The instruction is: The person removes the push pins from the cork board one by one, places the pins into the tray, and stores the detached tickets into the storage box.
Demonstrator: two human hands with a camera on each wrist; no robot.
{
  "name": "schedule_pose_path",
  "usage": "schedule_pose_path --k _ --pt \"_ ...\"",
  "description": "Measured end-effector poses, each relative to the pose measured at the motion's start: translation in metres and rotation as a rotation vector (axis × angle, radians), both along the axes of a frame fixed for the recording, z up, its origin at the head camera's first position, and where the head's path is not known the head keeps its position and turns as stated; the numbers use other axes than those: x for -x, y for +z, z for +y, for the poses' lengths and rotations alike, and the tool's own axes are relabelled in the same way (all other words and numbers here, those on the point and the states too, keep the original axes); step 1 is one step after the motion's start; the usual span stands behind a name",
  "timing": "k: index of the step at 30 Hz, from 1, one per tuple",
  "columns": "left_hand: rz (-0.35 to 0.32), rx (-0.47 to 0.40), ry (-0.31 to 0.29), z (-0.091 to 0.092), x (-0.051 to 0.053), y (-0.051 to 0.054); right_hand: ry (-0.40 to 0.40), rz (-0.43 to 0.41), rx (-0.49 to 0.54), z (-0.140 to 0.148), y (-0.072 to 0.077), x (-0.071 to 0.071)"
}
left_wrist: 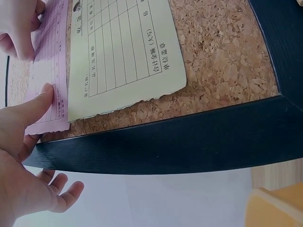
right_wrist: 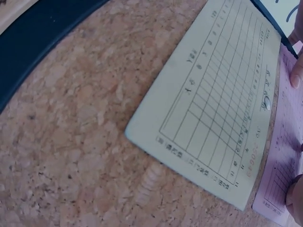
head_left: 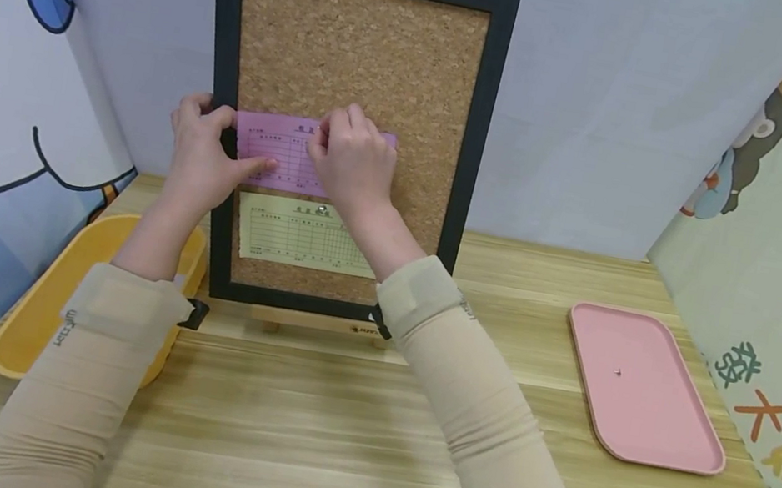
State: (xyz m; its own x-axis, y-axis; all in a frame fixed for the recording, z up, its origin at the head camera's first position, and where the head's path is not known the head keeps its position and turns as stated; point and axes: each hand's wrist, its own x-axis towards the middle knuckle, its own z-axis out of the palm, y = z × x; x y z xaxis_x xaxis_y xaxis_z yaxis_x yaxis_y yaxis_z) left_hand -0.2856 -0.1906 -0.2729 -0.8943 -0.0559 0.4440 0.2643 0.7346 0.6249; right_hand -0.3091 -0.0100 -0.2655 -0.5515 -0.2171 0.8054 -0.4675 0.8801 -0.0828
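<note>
A pink slip [head_left: 273,144] lies against the corkboard [head_left: 360,45] above a yellow slip [head_left: 286,237], which has a pin [head_left: 323,209] near its top. My left hand [head_left: 203,153] is at the board's left edge, its thumb pressing the pink slip. In the left wrist view, that hand's [left_wrist: 16,175] other fingers reach past the black frame [left_wrist: 165,146]. With curled fingers my right hand [head_left: 358,159] pinches at the pink slip's upper middle; what looks like a small pin there is almost wholly hidden by the fingertips. The right wrist view shows only part of this hand [right_wrist: 296,201].
A yellow tray [head_left: 12,343] stands at the left, partly behind my left forearm. On the right lies a pink tray [head_left: 646,417] with a small pin [head_left: 618,372] in it. The board rests on a wooden stand [head_left: 304,320] on the wooden table [head_left: 255,443].
</note>
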Motion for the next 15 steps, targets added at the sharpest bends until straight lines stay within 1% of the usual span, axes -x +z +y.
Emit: schedule_pose_path --k 7,15 --pt "-0.004 0.003 0.002 0.0 0.0 0.0004 -0.007 0.003 -0.036 -0.0006 0.0008 -0.0006" --pt "0.006 -0.003 -0.002 0.0001 0.0001 0.0004 -0.074 -0.01 -0.127 -0.0033 0.0027 -0.0001"
